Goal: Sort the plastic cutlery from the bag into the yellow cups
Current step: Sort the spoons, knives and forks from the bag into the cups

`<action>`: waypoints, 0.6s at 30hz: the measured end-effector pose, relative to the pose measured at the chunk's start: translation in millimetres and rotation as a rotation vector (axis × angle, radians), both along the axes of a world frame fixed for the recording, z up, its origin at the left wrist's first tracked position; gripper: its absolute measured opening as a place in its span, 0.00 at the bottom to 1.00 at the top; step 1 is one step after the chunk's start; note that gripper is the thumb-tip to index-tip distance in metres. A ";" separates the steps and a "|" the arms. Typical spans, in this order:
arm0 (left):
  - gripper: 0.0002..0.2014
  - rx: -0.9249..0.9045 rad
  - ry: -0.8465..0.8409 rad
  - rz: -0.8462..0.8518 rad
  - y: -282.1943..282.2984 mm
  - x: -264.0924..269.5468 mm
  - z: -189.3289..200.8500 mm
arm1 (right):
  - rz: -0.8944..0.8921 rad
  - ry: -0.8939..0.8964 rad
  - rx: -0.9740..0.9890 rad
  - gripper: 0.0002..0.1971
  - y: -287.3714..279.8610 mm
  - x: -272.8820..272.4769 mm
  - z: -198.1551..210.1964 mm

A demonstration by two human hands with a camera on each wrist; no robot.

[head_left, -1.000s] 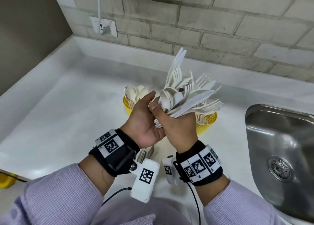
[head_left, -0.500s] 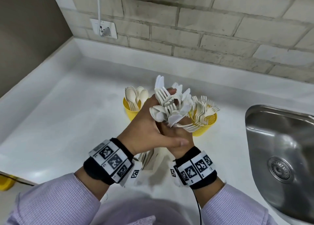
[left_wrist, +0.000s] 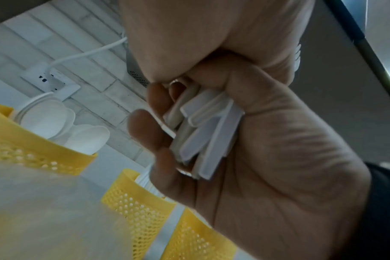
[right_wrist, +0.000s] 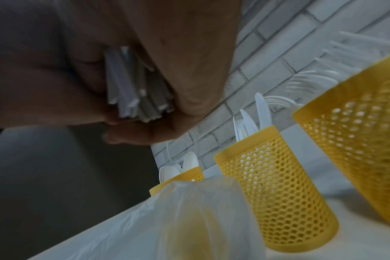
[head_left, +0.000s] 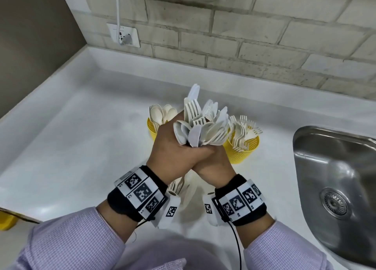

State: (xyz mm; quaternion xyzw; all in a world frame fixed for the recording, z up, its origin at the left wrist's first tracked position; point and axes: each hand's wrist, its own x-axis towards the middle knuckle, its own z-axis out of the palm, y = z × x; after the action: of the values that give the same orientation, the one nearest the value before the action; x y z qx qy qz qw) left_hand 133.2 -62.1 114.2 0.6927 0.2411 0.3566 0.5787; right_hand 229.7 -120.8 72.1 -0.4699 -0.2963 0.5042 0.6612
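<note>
Head view: a white counter (head_left: 81, 139) is seen, with a steel sink (head_left: 335, 168) on the right.
Cups: three yellow cups (right_wrist: 276, 183) are stood near the wall; spoons are kept in the left one, knives in the middle one, forks in the right one.
Bag: a clear plastic bag (right_wrist: 189, 219) is laid in front of the cups.
Left hand (head_left: 173, 147): its fingers are curled round the bunch.
Right hand (head_left: 211, 163): its fingers are curled round the handles too, under the left hand.
Bunch of cutlery (head_left: 203, 125): it is held above the counter, in front of the cups, heads up and fanned out.
Handles (left_wrist: 203, 133): the flat ends are seen poking out below the fingers (left_wrist: 145, 126).
Feel: the pieces are judged light, stiff and slippery.
Best hold: one piece is best pinched by its head and pulled out.
</note>
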 end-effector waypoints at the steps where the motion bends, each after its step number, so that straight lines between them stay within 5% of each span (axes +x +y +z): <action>1: 0.16 -0.008 0.023 -0.004 2.1 -0.3 1.5 | 0.012 -0.067 -0.071 0.13 -0.2 1.5 0.3; 4: 0.15 -0.106 0.083 -0.187 11.7 -2.8 4.6 | 0.028 -0.265 -0.141 0.13 -7.2 2.6 4.4; 6: 0.22 -0.202 0.119 -0.317 15.0 -5.5 4.6 | 0.021 -0.252 -0.159 0.19 -10.7 1.6 4.9; 7: 0.21 -0.228 0.133 -0.337 15.7 -5.9 6.5 | 0.024 -0.212 -0.167 0.13 -10.8 0.6 3.3; 9: 0.08 -0.203 0.156 -0.315 17.1 -6.1 9.0 | 0.039 -0.204 -0.155 0.10 -9.4 0.6 -3.0; 13: 0.10 -0.119 0.203 -0.196 17.6 -4.1 4.2 | 0.036 -0.198 -0.070 0.03 -4.6 1.2 -12.0; 18: 0.05 -0.129 0.176 -0.202 13.6 -5.1 1.3 | 0.154 -0.188 -0.159 0.15 -4.4 5.8 -4.8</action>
State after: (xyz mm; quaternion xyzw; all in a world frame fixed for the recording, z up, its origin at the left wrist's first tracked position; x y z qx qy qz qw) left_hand 128.2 -48.5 115.5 0.7036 0.2424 0.2181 0.6313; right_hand 235.6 -125.2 67.3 -0.5419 -0.3512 0.5289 0.5508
